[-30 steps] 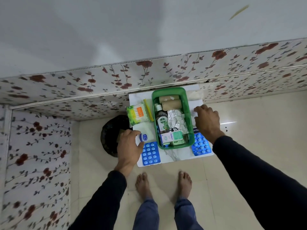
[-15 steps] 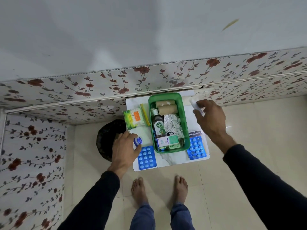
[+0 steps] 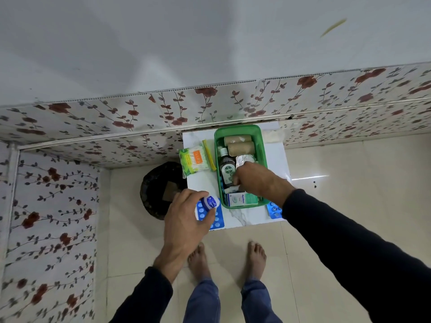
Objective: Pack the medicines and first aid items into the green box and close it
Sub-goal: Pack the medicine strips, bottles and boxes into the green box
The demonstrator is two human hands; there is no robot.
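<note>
A plain pale grey upper wall (image 3: 210,43) fills the far part of the scene, above a band of white wall panels printed with red flowers and dark vines (image 3: 93,117) that turns the corner on the left. Glossy cream floor tiles (image 3: 349,183) catch a bright streak of light at right. A small white marble-patterned table (image 3: 240,216) stands against the far wall, just beside a round black bin (image 3: 158,187) on its left.

The open green box (image 3: 240,130) looks like smooth, slightly glossy moulded plastic. Inside it, 2 tan bandage rolls (image 3: 240,148) appear matt and cloth-like, beside a crinkled silver foil strip (image 3: 243,159) with a metallic shine, a dark glossy plastic bottle (image 3: 226,170) and a matt white-and-green cardboard carton (image 3: 241,199). The small white table (image 3: 238,216) has a polished, marble-veined top. On it lie a shiny clear plastic packet of cotton buds (image 3: 193,160) and a glossy blue blister sheet of tablets (image 3: 218,220). The cream floor tiles (image 3: 338,183) gleam with reflections
</note>
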